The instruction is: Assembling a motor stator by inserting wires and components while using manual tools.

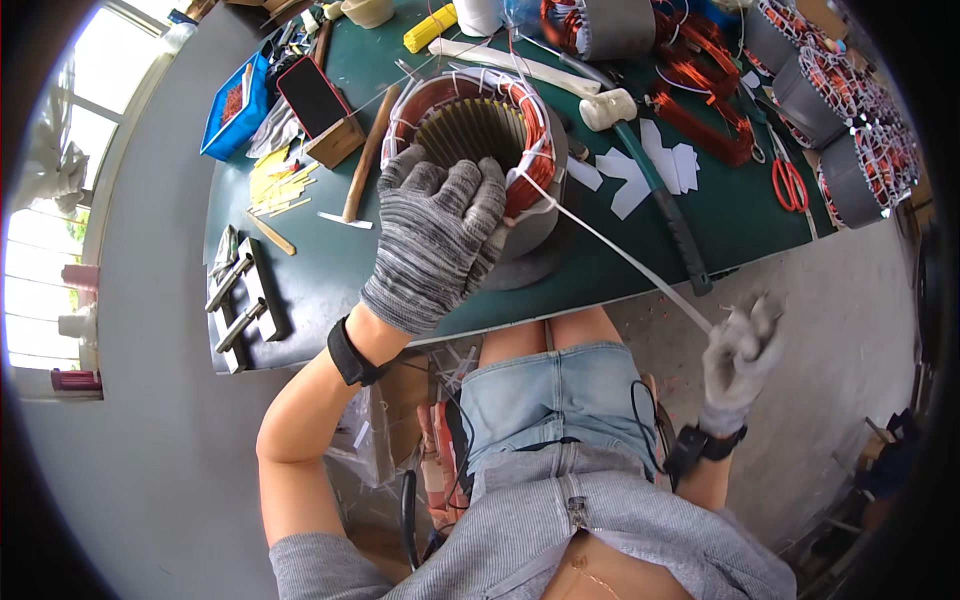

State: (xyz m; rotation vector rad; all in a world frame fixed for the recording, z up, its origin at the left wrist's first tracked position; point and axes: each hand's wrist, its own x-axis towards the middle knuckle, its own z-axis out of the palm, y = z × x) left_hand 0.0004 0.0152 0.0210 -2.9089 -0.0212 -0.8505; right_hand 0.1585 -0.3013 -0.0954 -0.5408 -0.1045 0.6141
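Note:
A motor stator (531,235) stands upright on the green table, its copper coil ends (540,135) ringing the slotted opening. My left hand (435,235), in a grey striped knit glove, is curled over the near left rim of the coils. White lacing cord (630,262) runs taut from the right side of the coils down to my right hand (742,350). That hand wears a pale glove and is closed on the cord, out past the table's front edge. The fingertips of my right hand are slightly blurred.
Right of the stator lie a mallet (655,180), white paper pieces (630,185), red-handled scissors (788,185) and more wound stators (850,185). On the left are a wooden stick (371,155), a phone (313,97), yellow strips (280,185), a blue tray (213,135) and a metal fixture (262,290).

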